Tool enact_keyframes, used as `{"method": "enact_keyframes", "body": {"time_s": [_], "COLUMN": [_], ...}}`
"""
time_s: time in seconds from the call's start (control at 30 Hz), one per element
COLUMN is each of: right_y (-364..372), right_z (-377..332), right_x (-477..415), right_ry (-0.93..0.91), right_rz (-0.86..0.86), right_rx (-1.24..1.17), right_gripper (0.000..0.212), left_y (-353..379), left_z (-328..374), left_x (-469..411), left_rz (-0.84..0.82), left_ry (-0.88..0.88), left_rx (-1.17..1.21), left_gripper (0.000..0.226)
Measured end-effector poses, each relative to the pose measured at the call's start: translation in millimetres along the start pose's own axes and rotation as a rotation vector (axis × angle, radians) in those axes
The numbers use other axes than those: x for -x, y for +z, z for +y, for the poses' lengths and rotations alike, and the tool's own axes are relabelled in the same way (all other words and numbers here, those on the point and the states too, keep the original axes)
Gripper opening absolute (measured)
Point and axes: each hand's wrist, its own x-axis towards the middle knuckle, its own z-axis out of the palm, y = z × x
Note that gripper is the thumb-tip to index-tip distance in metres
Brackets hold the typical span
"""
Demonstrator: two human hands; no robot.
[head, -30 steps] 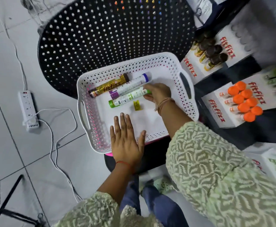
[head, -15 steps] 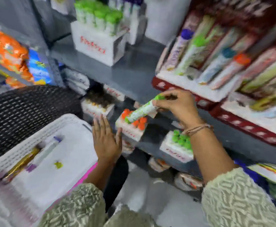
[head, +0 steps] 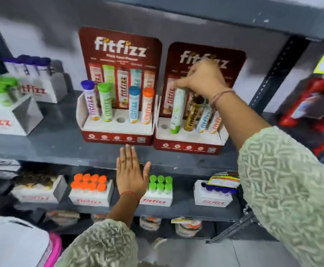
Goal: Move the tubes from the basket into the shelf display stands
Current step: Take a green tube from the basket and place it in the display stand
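Two dark red display stands sit side by side on the grey shelf. My right hand (head: 201,78) grips the top of a white and green tube (head: 177,111) standing in the second hole of the right stand (head: 188,146); its cap is hidden under my fingers. A gold, a blue and an orange tube stand to its right, and the leftmost hole (head: 164,126) holds nothing. The left stand (head: 117,138) holds several tubes with one bare hole (head: 120,119) in the middle. My left hand (head: 131,173) hovers flat and open below the shelf edge. The white basket (head: 13,239) shows only at the bottom left corner.
White boxes of capped tubes line the lower shelf: orange (head: 89,183), green (head: 160,183), purple (head: 217,187). More boxes stand at the upper left (head: 30,87). A dark shelf upright (head: 273,78) rises to the right of my arm, with red packs (head: 311,101) beyond it.
My view swung up from the basket to the shelf. My right hand carried the green tube from the basket up into the right stand. My left hand left the basket and rose below the shelf.
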Motion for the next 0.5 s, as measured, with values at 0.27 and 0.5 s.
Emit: {"method": "enact_keyframes", "body": {"time_s": [0.27,0.5], "right_y": [-2,2], "right_z": [21,31], "right_x": [-24,-27], "right_ry": [-0.04,-0.117], "right_rz": [-0.285,-0.238], "right_rx": [0.142,0.2], "right_gripper": [0.033,0.036], "left_y": [0,2], "left_z": [4,3], "left_x": [-1,-2], "left_rz": [-0.047,-0.052], "left_ry": [0.019,0.026], "left_rx": [-0.075,-0.104], "left_gripper": [0.08,0.081]}}
